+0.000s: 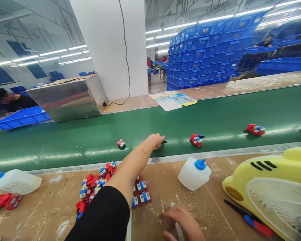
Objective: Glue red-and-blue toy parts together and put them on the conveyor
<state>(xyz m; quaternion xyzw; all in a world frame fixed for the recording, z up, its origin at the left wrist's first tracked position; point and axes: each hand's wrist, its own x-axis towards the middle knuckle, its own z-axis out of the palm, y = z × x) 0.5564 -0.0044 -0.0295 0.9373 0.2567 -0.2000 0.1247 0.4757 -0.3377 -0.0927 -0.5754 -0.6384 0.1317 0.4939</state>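
My left hand (157, 141) reaches out over the green conveyor belt (90, 129), its fingers curled down at the surface. A small dark piece (164, 142) shows at its fingertips; most of what it grips is hidden. Near the table's front edge, my right hand (183, 222) is slightly blurred, thumb and fingers apart with nothing between them. Small red, white and blue plastic toy pieces lie on the belt: one (120, 143) left of my left hand, another (197, 140) to its right. Under my left arm are a loose heap of toy pieces (90, 182) and a neater group (143, 192).
A white bottle with a blue cap (194, 174) stands on the table; another bottle (20, 181) lies at left. A yellow fan-like object (271, 180) fills the right, beside a black, blue and red tool (251, 219). Blue crates (200, 57) rise beyond the belt.
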